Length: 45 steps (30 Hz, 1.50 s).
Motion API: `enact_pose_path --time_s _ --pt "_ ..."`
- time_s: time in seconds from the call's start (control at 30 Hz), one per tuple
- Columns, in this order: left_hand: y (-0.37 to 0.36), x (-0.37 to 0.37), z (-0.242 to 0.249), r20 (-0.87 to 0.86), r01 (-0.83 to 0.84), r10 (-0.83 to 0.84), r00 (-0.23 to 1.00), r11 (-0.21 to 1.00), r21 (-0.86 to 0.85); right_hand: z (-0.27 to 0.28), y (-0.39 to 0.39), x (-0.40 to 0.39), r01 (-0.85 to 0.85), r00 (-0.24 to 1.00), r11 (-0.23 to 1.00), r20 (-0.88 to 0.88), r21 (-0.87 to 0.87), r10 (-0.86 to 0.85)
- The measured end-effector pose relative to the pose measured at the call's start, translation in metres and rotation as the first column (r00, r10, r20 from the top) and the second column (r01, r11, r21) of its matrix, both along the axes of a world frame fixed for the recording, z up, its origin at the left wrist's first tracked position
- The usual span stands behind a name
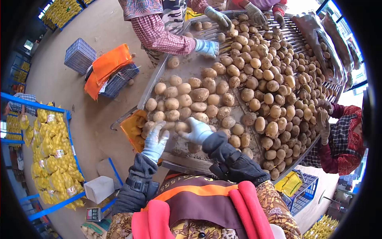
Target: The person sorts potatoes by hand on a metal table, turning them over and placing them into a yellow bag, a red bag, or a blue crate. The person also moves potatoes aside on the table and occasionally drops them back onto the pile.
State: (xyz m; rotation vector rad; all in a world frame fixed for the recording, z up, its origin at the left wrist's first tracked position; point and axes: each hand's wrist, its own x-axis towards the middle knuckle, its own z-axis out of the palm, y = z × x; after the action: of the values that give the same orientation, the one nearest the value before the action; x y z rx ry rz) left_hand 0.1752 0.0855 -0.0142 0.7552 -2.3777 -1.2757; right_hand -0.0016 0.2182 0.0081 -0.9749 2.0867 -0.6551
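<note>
Potatoes cover much of the metal sorting table. My left hand, in a pale glove, is at the table's near left edge beside an orange bag holding potatoes. Its fingers are apart and touch or nearly touch a potato. My right hand, also gloved, reaches in from the right with its fingers curved against a potato. Whether it grips that potato is hard to tell. More potatoes lie just beyond both hands, and a denser pile spreads over the slatted part to the right.
Co-workers' gloved hands reach over the far side; another person stands at the right. Blue crates, an orange cloth stack, filled yellow bags, a white box and a scale stand around the table.
</note>
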Motion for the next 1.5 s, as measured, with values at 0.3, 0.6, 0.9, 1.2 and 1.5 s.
enact_pose_path --time_s 0.3,0.6,0.9,1.2,1.5 --pt "0.086 -0.041 0.028 -0.024 0.264 -0.274 0.961 0.894 0.363 0.015 0.100 0.002 0.449 0.413 0.893 0.888 -0.005 -0.202" --pt "0.140 -0.070 0.043 -0.038 0.440 -0.441 0.896 0.878 0.188 0.063 0.148 0.008 0.219 0.974 0.965 0.086 -0.148 -0.208" --pt "0.161 -0.091 -0.085 -0.271 0.272 -0.034 0.962 0.030 0.962 0.073 0.148 0.016 0.441 0.898 0.898 -0.012 0.007 -0.441" --pt "0.180 -0.092 0.014 -0.177 0.186 -0.104 0.979 0.089 0.978 0.050 0.160 0.012 0.340 0.926 0.931 -0.122 -0.134 -0.356" --pt "0.185 -0.104 0.068 0.071 -0.047 0.075 0.995 -0.278 0.960 0.062 0.152 0.013 0.502 0.864 0.830 0.100 -0.244 -0.493"
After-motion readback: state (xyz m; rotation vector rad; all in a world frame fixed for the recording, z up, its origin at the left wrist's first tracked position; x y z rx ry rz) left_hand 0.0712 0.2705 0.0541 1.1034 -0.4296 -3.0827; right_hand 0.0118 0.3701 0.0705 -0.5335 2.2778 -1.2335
